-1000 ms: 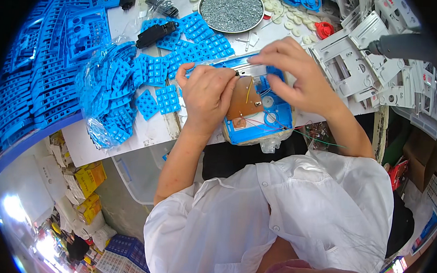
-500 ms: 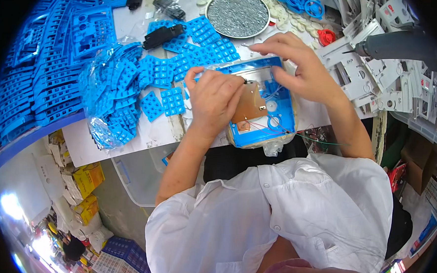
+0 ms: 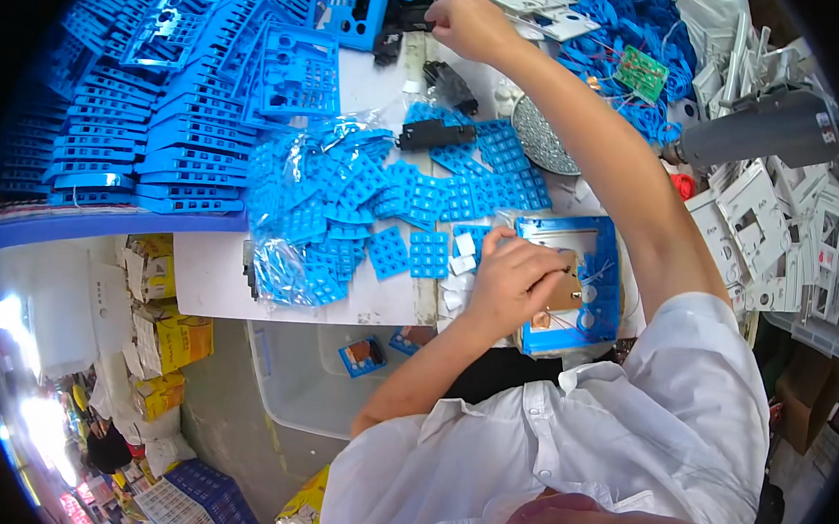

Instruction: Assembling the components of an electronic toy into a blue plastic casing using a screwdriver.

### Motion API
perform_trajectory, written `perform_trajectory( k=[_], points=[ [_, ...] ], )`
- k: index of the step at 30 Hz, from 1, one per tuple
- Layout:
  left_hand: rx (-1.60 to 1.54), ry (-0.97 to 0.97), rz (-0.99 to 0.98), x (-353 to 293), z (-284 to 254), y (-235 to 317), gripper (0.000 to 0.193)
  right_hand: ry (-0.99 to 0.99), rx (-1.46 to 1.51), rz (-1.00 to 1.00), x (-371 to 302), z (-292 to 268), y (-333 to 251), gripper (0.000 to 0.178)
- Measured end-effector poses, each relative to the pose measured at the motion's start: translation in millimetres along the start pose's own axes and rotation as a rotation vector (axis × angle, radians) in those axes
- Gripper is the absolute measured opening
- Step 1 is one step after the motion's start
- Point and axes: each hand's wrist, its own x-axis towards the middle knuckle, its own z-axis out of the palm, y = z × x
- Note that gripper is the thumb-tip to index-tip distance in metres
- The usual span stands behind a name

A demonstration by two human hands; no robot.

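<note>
My left hand lies over the left side of a blue plastic casing, fingers bent and pressed at the edge of a brown board inside it. Thin wires and a round copper-coloured disc show in the casing. Stretched to the far side of the table, my right hand has its fingers bent together at a pile of black plastic parts. Whatever is between those fingertips is too small to make out.
Blue keypad pieces and a plastic bag of them spread left of the casing. Stacked blue frames fill the far left. A dish of metal bits, a grey tool and white panels stand right.
My right hand has left the casing and reached far forward and left to the black parts. My left hand stays at the board. The whole view has swung leftward.
</note>
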Motion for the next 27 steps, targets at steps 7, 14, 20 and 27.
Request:
perform_trajectory(
  k=[7, 14, 20, 27],
  points=[
    [0.029, -0.045, 0.038, -2.5, -4.7, -2.1, 0.015, -0.083, -0.577, -0.059, 34.0, 58.8, 6.4, 0.026],
    [-0.004, -0.017, 0.025, -1.0, -1.9, 0.9, 0.014, 0.057, 0.309, -0.076, 6.9, -28.7, -3.6, 0.05],
    [0.064, -0.058, 0.071, -5.3, -16.6, -6.0, 0.013, -0.182, 0.803, 0.322, -120.9, -197.6, -50.4, 0.067],
    [-0.004, 0.001, -0.003, -9.2, -12.6, -5.8, 0.012, -0.725, 0.749, 0.241, -191.2, -240.6, -45.0, 0.069]
  ],
)
